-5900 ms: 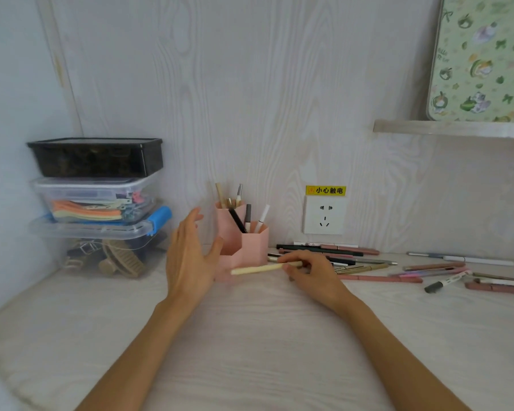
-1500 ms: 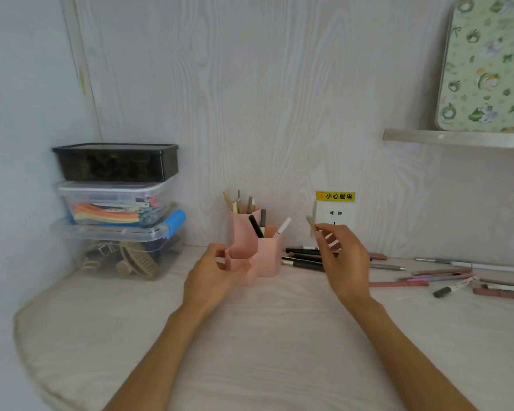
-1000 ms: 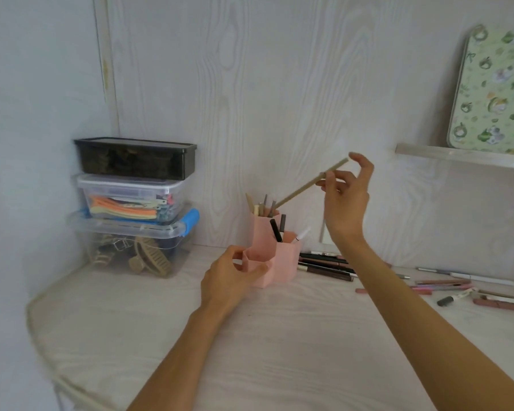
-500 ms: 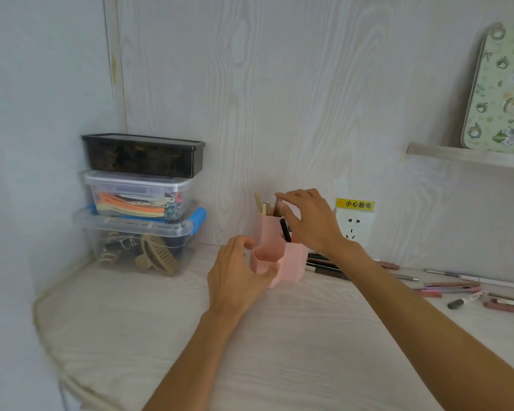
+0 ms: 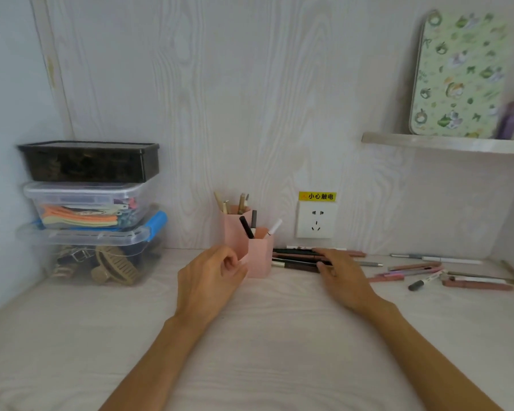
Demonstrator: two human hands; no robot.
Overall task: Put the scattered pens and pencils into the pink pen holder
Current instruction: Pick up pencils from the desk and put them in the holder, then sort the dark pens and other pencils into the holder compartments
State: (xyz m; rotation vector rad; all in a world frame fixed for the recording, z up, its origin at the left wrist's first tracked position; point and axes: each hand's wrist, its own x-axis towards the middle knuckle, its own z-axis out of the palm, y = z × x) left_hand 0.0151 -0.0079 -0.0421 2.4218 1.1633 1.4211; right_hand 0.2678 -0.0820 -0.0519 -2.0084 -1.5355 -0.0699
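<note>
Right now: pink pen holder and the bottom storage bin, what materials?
Pink pen holder: looks like matte opaque plastic, with flat hexagonal walls and no gloss. Bottom storage bin: clear glossy plastic, its contents showing through, with a blue latch; the exact polymer cannot be told.

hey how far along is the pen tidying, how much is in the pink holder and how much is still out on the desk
Partly done. Several pens and pencils already stand in the pink pen holder, which the left hand steadies. The right hand rests on the dark pens lying just right of the holder, apparently reaching for the next one. Left to do: that cluster plus the scattered pens farther right on the desk.
</note>
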